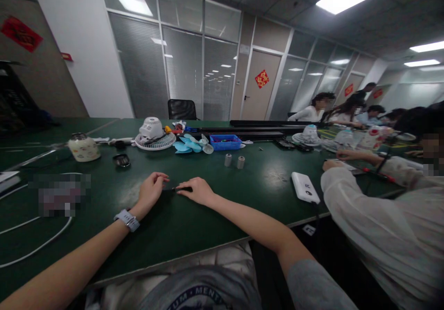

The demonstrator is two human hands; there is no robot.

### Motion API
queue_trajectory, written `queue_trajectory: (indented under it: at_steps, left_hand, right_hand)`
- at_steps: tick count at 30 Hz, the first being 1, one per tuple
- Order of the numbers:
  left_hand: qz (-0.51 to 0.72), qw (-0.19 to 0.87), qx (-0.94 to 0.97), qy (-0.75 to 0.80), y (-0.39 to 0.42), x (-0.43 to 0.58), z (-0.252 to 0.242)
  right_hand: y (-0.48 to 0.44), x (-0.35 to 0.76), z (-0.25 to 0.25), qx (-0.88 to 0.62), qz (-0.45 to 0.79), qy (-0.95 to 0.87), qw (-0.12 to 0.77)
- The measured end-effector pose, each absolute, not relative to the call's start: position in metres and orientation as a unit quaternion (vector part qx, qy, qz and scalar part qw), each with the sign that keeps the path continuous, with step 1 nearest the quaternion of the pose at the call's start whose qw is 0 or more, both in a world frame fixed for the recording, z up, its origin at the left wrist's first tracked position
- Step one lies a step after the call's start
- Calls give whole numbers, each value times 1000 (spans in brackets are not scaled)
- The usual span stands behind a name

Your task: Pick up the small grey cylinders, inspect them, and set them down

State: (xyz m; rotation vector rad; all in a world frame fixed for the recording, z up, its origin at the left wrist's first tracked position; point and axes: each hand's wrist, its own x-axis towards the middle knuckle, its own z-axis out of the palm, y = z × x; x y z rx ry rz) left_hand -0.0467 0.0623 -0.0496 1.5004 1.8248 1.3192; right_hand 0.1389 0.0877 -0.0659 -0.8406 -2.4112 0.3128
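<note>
My right hand [197, 191] rests low over the green table, fingers closed on a slim black object [185, 189]. Its thin dark end points left toward my other hand; the exact kind is too small to make out. My left hand [151, 189], with a pale watch on the wrist, is beside that end. Its fingers are loosely curved and apart, and no held thing shows in them. Beyond my hands two small metal cylinders [234, 161] stand upright on the table. A small dark oval item [121, 161] lies beyond my left hand.
Farther back are a white fan part [152, 136], light-blue fan blades [190, 143] and a blue basket [225, 142]. A cream jar [83, 148] and a white cable [48, 245] lie left. A white power bank [305, 187] lies right, near a co-worker's sleeve [342, 185].
</note>
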Motion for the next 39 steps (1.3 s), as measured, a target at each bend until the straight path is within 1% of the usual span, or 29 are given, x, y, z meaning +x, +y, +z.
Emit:
queue_trajectory:
  at_steps: [3, 5, 8, 11, 15, 17, 20, 22, 25, 30, 39]
  left_hand:
    - [494, 209, 522, 663, 64, -49, -52]
    - [512, 194, 502, 670, 65, -50, -54]
    - [524, 179, 491, 673, 66, -52, -55]
    - [521, 179, 497, 670, 66, -52, -55]
    - [520, 188, 498, 667, 65, -52, -54]
    - [524, 195, 499, 663, 65, -52, -54]
    - [525, 200, 503, 657, 65, -52, -55]
    - [525, 203, 508, 652, 66, -53, -57]
    - [523, 207, 516, 646, 66, -53, -58]
    - [520, 209, 513, 650, 65, -51, -57]
    - [511, 202, 520, 654, 68, -53, -60]
  right_hand:
    - [88, 137, -64, -310, 59, -898, 306]
    - [89, 134, -62, -313, 30, -904, 289]
    - [90, 127, -61, -316, 11, -917, 242]
    - [91, 123, -63, -313, -6, -919, 237]
    - [102, 144, -55, -312, -39, -907, 280]
    - [115, 172, -45, -343, -66, -883, 314]
    - [138, 232, -25, -452, -131, -801, 370]
    - [153, 272, -16, -546, -166, -724, 387]
    - [167, 317, -14, -645, -176, -652, 357]
    - [174, 335, -27, -671, -150, -671, 277]
    - [176, 330, -30, -663, -149, -678, 279]
